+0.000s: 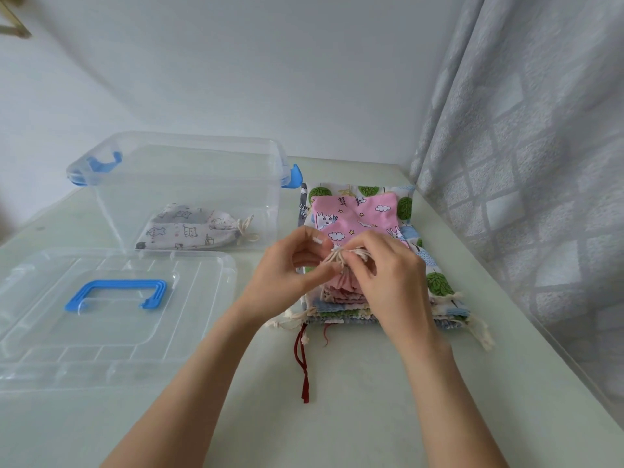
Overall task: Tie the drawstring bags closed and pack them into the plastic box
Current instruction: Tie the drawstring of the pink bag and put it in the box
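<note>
L hand (287,265) & R hand (388,271) both pinch cream cord (341,256) on gathered pink cloth bag (351,214).

Bright, even daylight; soft faint shadows. Wide-angle warp at edges, slight blur top-left corner, mild glare on lid (111,319).

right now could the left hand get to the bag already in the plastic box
Probably yes, once it lets go. The plastic box is open on top, its lid lying flat in front, and the tied bag lies uncovered inside. But the left hand is busy with the pink bag's drawstring.
</note>
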The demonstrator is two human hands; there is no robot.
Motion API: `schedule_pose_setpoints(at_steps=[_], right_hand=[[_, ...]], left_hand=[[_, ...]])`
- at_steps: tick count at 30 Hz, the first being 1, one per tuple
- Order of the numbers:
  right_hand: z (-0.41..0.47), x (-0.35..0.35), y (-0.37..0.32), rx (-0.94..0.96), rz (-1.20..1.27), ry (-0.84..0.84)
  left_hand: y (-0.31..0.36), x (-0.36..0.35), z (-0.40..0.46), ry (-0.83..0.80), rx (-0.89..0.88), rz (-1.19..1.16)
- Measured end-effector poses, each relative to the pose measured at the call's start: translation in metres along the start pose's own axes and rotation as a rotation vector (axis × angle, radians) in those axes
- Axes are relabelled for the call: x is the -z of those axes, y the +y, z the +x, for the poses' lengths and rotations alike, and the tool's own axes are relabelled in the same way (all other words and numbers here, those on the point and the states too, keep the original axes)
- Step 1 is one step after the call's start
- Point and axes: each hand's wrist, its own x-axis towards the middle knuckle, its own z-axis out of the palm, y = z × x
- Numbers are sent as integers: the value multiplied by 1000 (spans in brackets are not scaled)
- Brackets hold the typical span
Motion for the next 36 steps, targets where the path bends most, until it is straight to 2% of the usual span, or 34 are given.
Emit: schedule_pose_setpoints(at_steps=[5,12,15,18,22,24,27,31,36], right_hand=[[-1,2,-1,-25,189,8],[0,0,-1,40,68,-7],[-1,1,-2,-98,307,-73],[-1,3,-5,-277,599,-174],[-1,2,-4,-368,656,-227],[-1,2,0,-294,545,-199],[0,3,5,-116,391,-108],[0,5,4,-27,393,-70],[1,5,2,-30,432,-72]], left_hand=[[0,1,0,3,34,-47],[-1,8,1,-58,12,-62],[1,9,0,-77,19,-84],[1,5,0,-4,29,-43],[-1,-1,-1,80,-69,174],[-1,-1,-1,40,-91,189],[4,1,-2,-73,19,-29],[3,5,0,-104,137,-164],[2,6,0,-68,109,-190]])
